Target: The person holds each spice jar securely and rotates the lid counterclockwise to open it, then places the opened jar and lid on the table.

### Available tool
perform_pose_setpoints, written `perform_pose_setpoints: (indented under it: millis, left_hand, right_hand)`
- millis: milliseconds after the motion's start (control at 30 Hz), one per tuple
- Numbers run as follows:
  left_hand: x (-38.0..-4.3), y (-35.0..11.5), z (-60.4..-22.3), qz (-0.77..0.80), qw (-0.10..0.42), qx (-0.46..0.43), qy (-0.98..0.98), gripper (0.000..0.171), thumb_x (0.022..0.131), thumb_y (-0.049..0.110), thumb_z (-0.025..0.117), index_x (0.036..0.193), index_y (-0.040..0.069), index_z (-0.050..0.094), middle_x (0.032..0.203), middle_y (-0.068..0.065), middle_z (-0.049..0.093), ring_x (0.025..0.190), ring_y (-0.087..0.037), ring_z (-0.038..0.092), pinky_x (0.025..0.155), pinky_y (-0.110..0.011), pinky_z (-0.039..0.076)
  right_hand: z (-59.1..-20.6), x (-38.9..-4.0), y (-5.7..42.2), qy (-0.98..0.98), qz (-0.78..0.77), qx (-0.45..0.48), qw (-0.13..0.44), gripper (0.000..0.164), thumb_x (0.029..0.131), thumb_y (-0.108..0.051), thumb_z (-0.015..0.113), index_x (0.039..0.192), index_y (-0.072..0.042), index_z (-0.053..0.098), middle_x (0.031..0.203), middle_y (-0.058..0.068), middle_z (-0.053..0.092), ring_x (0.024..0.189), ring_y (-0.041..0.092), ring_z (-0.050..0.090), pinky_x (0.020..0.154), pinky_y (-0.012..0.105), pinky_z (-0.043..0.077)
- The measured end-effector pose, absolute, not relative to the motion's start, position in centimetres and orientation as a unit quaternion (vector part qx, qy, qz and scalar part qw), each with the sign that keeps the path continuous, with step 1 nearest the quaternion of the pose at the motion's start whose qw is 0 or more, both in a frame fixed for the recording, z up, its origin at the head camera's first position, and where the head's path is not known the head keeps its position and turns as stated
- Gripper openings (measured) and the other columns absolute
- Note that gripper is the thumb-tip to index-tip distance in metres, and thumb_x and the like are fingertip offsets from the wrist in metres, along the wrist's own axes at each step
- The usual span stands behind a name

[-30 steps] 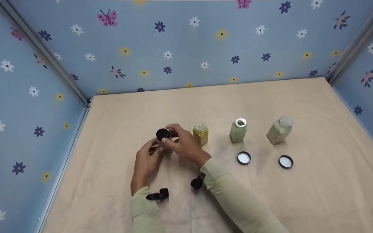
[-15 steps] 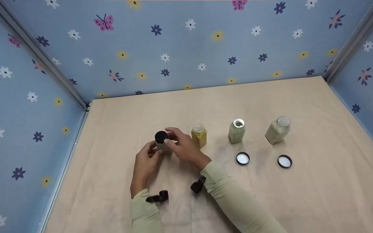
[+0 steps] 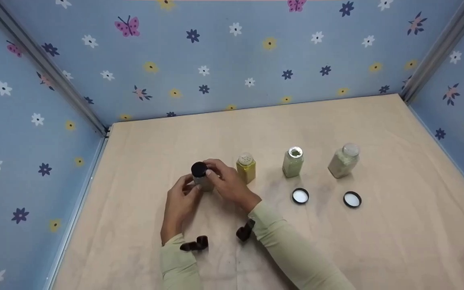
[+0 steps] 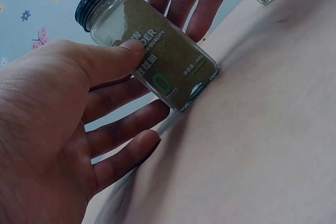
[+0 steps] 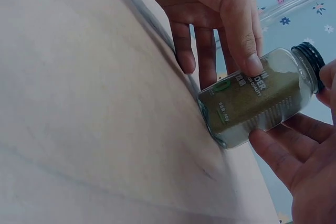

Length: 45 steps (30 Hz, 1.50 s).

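Note:
A glass spice jar point(image 4: 157, 51) of brown-green powder with a black lid point(image 3: 199, 169) stands between my hands, its base at the tabletop. My left hand point(image 3: 180, 205) holds the jar's body from the left, thumb across the label. With thumb and forefinger, my right hand point(image 3: 232, 183) pinches the lid at its right edge; other right fingers lie along the glass in the right wrist view. Just right of that hand is a jar of yellow powder point(image 3: 246, 171) with a perforated shaker top and no black lid on it.
Farther right stand a jar of green contents point(image 3: 293, 164) and a jar of pale green contents point(image 3: 342, 163), neither wearing a black lid. In front of them lie a black lid point(image 3: 300, 196) and another black lid point(image 3: 352, 199), white insides up. Flower-patterned panels point(image 3: 232, 52) border the table.
My right thumb has shifted from the lid's front toward its right edge, and more of the jar's body shows. My left hand keeps its hold. The head view has shifted slightly.

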State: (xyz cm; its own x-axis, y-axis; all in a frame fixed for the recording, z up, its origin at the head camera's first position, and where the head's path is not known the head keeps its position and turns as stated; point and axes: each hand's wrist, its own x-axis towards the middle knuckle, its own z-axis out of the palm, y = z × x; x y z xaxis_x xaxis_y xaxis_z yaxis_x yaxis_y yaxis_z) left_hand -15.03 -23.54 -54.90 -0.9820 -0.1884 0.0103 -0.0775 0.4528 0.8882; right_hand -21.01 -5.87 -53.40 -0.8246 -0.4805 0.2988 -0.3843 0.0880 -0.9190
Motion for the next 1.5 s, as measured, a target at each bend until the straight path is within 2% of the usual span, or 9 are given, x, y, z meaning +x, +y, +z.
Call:
perform_pose_setpoints:
  millis: [267, 467, 700, 933, 1267, 1500]
  left_hand:
    - [-14.7, -23.7, -54.9, -0.51, 0.048, 0.095, -0.853, 0.041, 0.097, 0.021, 0.068, 0.137, 0.02, 0.059, 0.138, -0.004, 0.059, 0.116, -0.02, 0.06, 0.102, -0.042, 0.046]
    - [-15.1, -23.5, -54.8, -0.506, 0.059, 0.079, -0.857, 0.041, 0.097, 0.02, 0.068, 0.137, 0.015, 0.059, 0.137, -0.007, 0.06, 0.115, -0.022, 0.062, 0.1, -0.041, 0.047]
    - [-15.3, -23.5, -54.7, -0.505, 0.057, 0.082, -0.857, 0.04, 0.097, 0.02, 0.068, 0.136, 0.017, 0.059, 0.137, -0.006, 0.06, 0.116, -0.021, 0.061, 0.101, -0.041, 0.047]
    - [-15.1, -23.5, -54.8, -0.51, 0.051, 0.082, -0.855, 0.041, 0.097, 0.02, 0.067, 0.137, 0.017, 0.059, 0.138, -0.008, 0.059, 0.118, -0.023, 0.06, 0.102, -0.043, 0.046]
    - [-15.3, -23.7, -55.0, -0.514, 0.059, 0.076, -0.852, 0.039, 0.096, 0.02, 0.068, 0.135, 0.016, 0.06, 0.136, -0.007, 0.06, 0.114, -0.022, 0.061, 0.1, -0.041, 0.047]
    - [-15.2, -23.5, -54.8, -0.516, 0.053, 0.075, -0.852, 0.039, 0.096, 0.019, 0.068, 0.135, 0.015, 0.06, 0.136, -0.009, 0.06, 0.114, -0.023, 0.061, 0.099, -0.042, 0.047]
  right_hand:
    - [-53.4, -20.9, -6.0, 0.738, -0.599, -0.304, 0.064, 0.044, 0.103, -0.028, 0.059, 0.144, -0.014, 0.051, 0.134, 0.005, 0.062, 0.124, 0.014, 0.056, 0.094, 0.03, 0.052]
    - [-53.4, -21.1, -5.8, 0.739, -0.602, -0.295, 0.064, 0.049, 0.103, -0.029, 0.059, 0.146, -0.01, 0.047, 0.135, 0.006, 0.061, 0.126, 0.015, 0.056, 0.1, 0.035, 0.049]
    - [-53.1, -21.1, -5.7, 0.725, -0.626, -0.278, 0.073, 0.037, 0.104, -0.026, 0.058, 0.139, -0.015, 0.05, 0.136, 0.005, 0.06, 0.125, 0.016, 0.057, 0.099, 0.029, 0.049]
    - [-52.2, -20.4, -5.8, 0.724, -0.63, -0.277, 0.049, 0.028, 0.105, -0.009, 0.051, 0.131, -0.001, 0.05, 0.127, 0.018, 0.065, 0.12, 0.024, 0.062, 0.093, 0.037, 0.052]
    - [-53.1, -21.1, -5.9, 0.748, -0.607, -0.268, 0.021, 0.02, 0.105, -0.018, 0.054, 0.125, -0.013, 0.055, 0.123, 0.004, 0.068, 0.118, 0.011, 0.061, 0.096, 0.03, 0.05]
    - [-53.1, -21.1, -5.7, 0.755, -0.6, -0.265, 0.026, 0.022, 0.106, -0.021, 0.052, 0.127, -0.016, 0.059, 0.122, 0.003, 0.069, 0.103, 0.01, 0.067, 0.086, 0.03, 0.054]
